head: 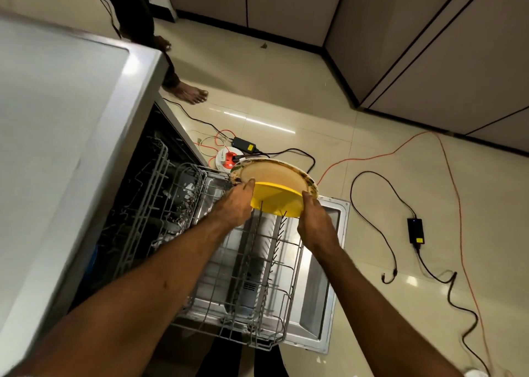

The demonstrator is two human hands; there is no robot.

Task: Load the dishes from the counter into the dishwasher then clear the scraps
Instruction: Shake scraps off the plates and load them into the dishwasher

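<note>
The dishwasher stands open with its lower rack [257, 285] pulled out over the lowered door [323, 276]. Above the rack's far end I hold two plates together: a large beige plate with a patterned rim [274, 174] and a smaller yellow plate [276, 199] in front of it. My left hand [234, 205] grips the plates' left edge, and my right hand [315, 219] grips the right edge. The yellow plate's lower edge sits among the rack's tines. A white plate [267, 233] stands in the rack just below.
The dishwasher's grey top [57, 119] fills the left. Another person's bare foot [191, 90] stands on the tiled floor behind it. Black and orange cables, a power strip [229, 159] and two black adapters [415, 230] lie on the floor to the right. Cabinets line the back.
</note>
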